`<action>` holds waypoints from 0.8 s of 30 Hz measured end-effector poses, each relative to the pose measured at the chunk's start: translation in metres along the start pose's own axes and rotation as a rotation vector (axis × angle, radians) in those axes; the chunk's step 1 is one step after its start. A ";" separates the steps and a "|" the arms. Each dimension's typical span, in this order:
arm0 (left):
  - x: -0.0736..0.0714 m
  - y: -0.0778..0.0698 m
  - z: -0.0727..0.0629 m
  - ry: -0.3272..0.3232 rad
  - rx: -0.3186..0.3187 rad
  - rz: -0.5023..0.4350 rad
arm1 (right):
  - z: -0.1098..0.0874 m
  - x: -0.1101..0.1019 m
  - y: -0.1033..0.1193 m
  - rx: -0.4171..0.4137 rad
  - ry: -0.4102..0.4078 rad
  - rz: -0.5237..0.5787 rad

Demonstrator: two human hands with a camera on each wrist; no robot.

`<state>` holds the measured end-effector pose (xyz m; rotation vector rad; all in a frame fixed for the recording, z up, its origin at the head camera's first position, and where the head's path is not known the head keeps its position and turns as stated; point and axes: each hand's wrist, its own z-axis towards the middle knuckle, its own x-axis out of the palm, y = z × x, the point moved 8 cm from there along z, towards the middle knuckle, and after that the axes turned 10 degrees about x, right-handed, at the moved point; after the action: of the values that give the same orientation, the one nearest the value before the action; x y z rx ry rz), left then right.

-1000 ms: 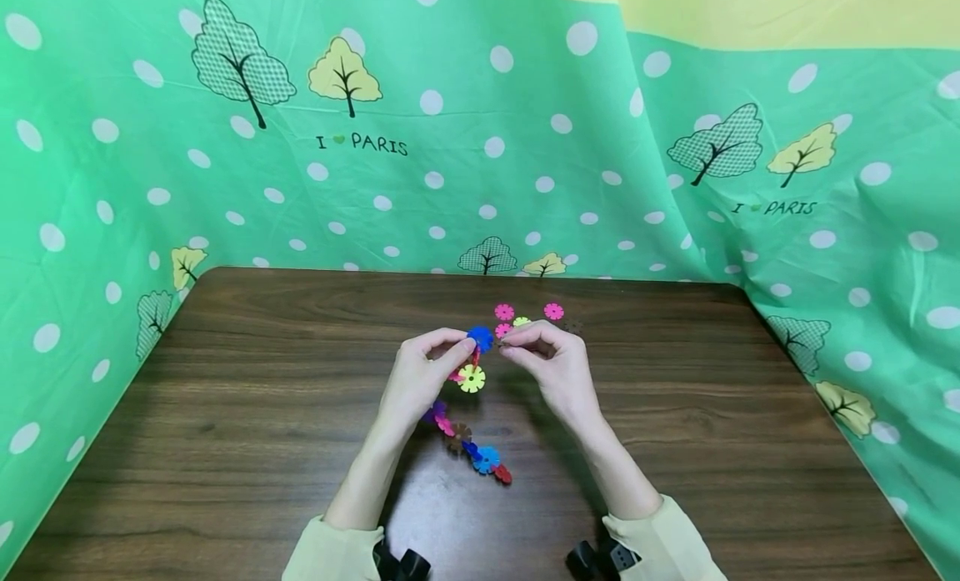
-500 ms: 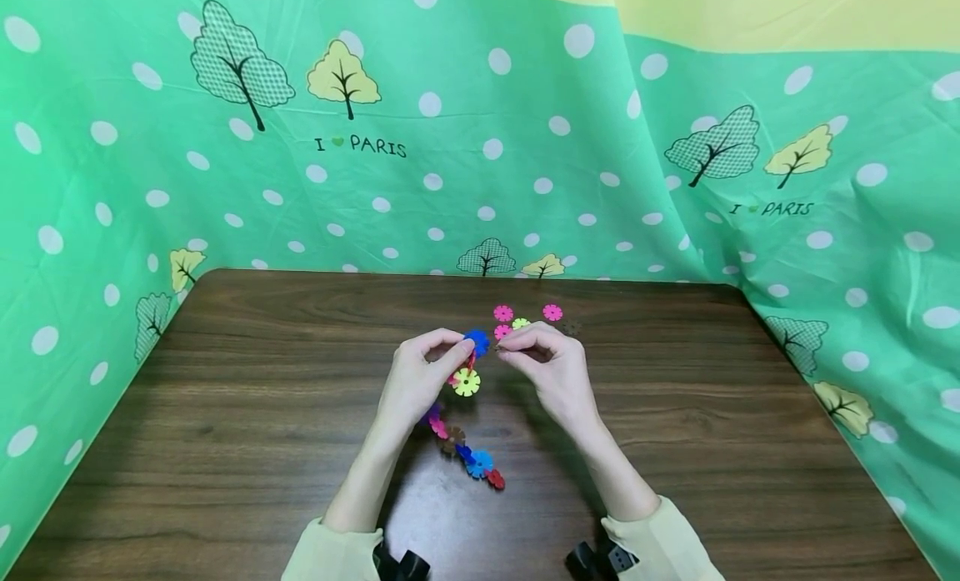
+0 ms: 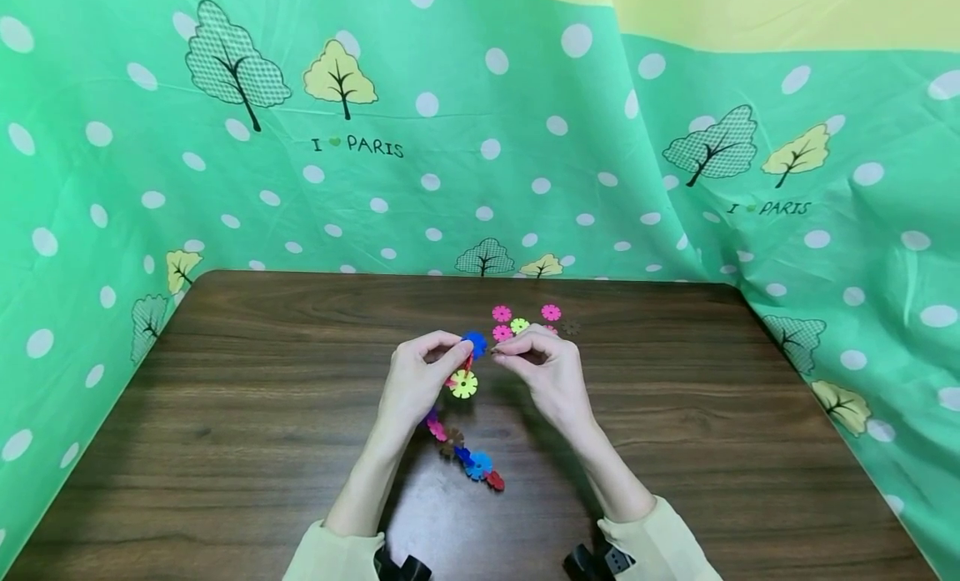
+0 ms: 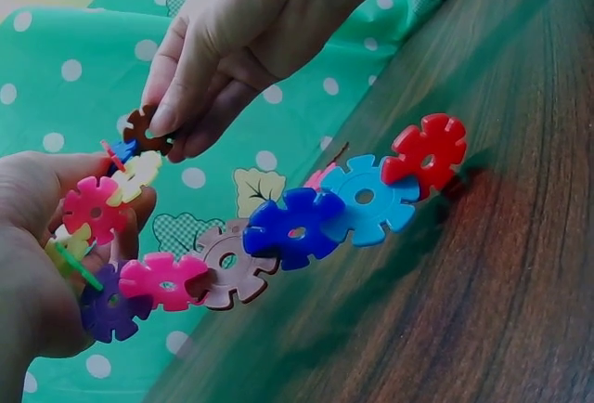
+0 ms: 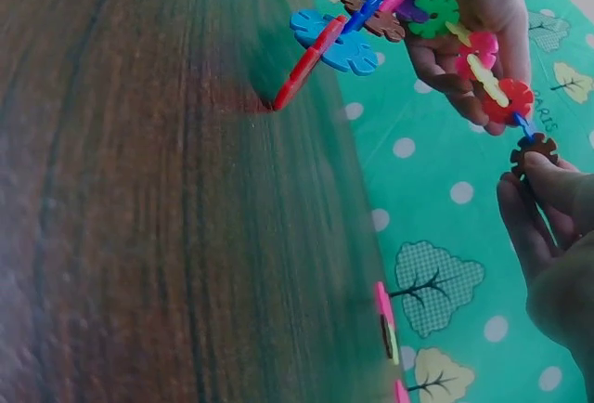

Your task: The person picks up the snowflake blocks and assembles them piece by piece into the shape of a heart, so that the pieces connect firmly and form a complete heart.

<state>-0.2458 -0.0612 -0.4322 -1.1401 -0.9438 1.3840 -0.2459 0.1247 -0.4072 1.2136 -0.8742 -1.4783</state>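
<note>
A chain of notched flower-shaped plastic discs hangs from my left hand [image 3: 415, 381], which pinches its upper end by the dark blue disc [image 3: 476, 344]. In the left wrist view the chain loops past a yellow disc [image 4: 137, 176], a purple disc [image 4: 113, 303] and a light blue disc [image 4: 371, 201], ending in a red disc [image 4: 429, 148] low over the table. My right hand [image 3: 553, 377] pinches a brown disc [image 5: 534, 154] between thumb and fingertips. The brown disc's edge meets the dark blue disc in the right wrist view.
Several loose discs lie beyond my hands, among them a pink disc [image 3: 551, 313], a yellow-green disc [image 3: 519, 324] and a brown disc [image 3: 571, 328]. They rest on a dark wooden table [image 3: 262, 414]. Behind its far edge hangs a green dotted cloth [image 3: 480, 147].
My right hand has shifted slightly left with the brown disc, uncovering part of another pink disc behind it. The left hand and hanging chain have barely moved.
</note>
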 end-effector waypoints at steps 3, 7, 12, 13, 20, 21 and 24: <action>0.000 0.000 0.000 -0.002 0.002 0.012 | -0.001 0.001 0.000 -0.006 0.003 -0.001; 0.000 0.000 0.000 -0.001 0.006 0.031 | -0.002 0.001 0.001 -0.011 -0.007 -0.019; 0.000 0.001 0.000 -0.007 0.003 0.020 | -0.003 0.001 0.002 -0.014 -0.026 -0.038; 0.001 0.001 0.000 -0.006 0.002 0.012 | -0.003 0.001 0.002 -0.015 -0.027 -0.033; 0.001 0.002 -0.001 -0.005 0.004 -0.006 | -0.005 0.002 0.003 -0.003 -0.042 -0.070; 0.001 0.001 -0.002 -0.004 0.013 0.005 | -0.005 0.002 0.004 -0.006 -0.050 -0.087; 0.002 -0.003 -0.001 -0.001 0.035 0.037 | -0.005 0.001 0.006 -0.016 -0.063 -0.095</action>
<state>-0.2439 -0.0588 -0.4300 -1.1358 -0.8999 1.4255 -0.2398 0.1226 -0.4025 1.2164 -0.8554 -1.6039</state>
